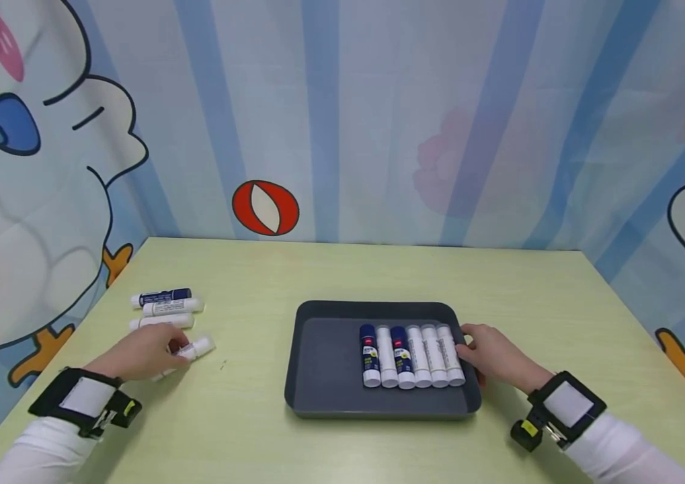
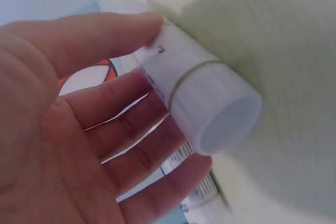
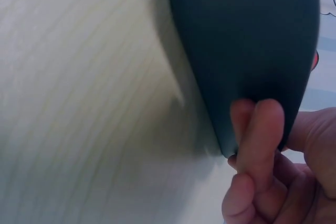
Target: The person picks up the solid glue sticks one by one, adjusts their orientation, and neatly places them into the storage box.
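My left hand [image 1: 145, 353] pinches a white glue stick [image 1: 197, 348] between thumb and fingers at the left of the table. In the left wrist view, the white end of this glue stick [image 2: 215, 103] points toward the camera. Just beyond that hand lie a navy glue stick [image 1: 163, 296] and two white ones, side by side. At the centre right stands a dark grey tray [image 1: 324, 363] holding a row of several glue sticks [image 1: 417, 356], white and navy. My right hand [image 1: 496, 353] grips the tray's right rim, thumb inside and fingers against the outer wall [image 3: 247, 40].
The pale yellow-green table [image 1: 245, 269] ends at the back against a striped blue curtain [image 1: 366, 121] printed with cartoon figures. A bare stretch of tabletop lies between the loose glue sticks and the tray.
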Motion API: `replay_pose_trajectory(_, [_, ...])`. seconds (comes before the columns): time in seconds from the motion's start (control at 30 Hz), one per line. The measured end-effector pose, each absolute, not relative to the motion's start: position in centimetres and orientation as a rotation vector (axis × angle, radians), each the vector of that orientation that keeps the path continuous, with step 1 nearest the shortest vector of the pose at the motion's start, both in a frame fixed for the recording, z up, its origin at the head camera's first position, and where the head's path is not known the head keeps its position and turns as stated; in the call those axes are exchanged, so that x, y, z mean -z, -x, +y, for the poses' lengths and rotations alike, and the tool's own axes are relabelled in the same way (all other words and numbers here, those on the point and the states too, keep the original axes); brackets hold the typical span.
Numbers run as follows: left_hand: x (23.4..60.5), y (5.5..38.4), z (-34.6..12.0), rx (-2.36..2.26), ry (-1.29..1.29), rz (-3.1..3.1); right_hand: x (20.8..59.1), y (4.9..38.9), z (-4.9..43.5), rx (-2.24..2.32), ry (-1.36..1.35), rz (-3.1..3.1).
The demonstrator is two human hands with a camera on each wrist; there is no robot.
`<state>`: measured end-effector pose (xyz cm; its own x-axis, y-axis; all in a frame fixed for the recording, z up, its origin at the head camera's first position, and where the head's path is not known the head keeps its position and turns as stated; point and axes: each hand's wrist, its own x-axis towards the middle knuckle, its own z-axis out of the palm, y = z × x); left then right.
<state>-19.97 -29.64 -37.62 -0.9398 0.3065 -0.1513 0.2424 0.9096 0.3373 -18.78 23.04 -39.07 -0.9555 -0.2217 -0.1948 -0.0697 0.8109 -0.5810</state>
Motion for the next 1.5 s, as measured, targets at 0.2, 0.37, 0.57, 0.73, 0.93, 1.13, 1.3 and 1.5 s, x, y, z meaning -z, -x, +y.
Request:
replay_pose_trajectory(0.2, [37.7, 19.9, -29.1, -0.593, -0.477, 2.822, 38.9, 18.6, 22.9, 0.874, 0.234, 2.742])
replay_pose_trajectory(0.37, [37.5, 19.9, -28.9, -0.717, -0.439, 2.789, 38.9, 18.7, 22.9, 0.882, 0.231, 2.742])
replay_pose_trajectory(0.57, [38.1, 20.2, -29.8, -0.717, -0.407, 2.79, 38.9, 18.7, 22.9, 0.876, 0.222, 2.739])
replay_pose_trajectory(0.73, [38.3, 20.1, -29.9, -0.706, -0.366, 2.776, 38.9, 18.6, 22.9, 0.878, 0.213, 2.74])
replay_pose_trajectory(0.93, [38.2, 20.0, -29.8, -0.668, -0.347, 2.781, 39.0, 18.6, 22.9, 0.874, 0.204, 2.747])
replay_pose_trajectory(1.13, [38.3, 20.1, -29.9, -0.639, -0.354, 2.788, 39.2, 18.6, 22.9, 0.877, 0.2, 2.746])
replay_pose_trajectory(1.3, [38.3, 20.1, -29.9, -0.623, -0.373, 2.803, 39.1, 18.6, 22.9, 0.891, 0.207, 2.742])
replay_pose_trajectory(1.5, [38.1, 20.0, -29.9, -0.612, -0.38, 2.808, 38.9, 18.6, 22.9, 0.9, 0.207, 2.737])
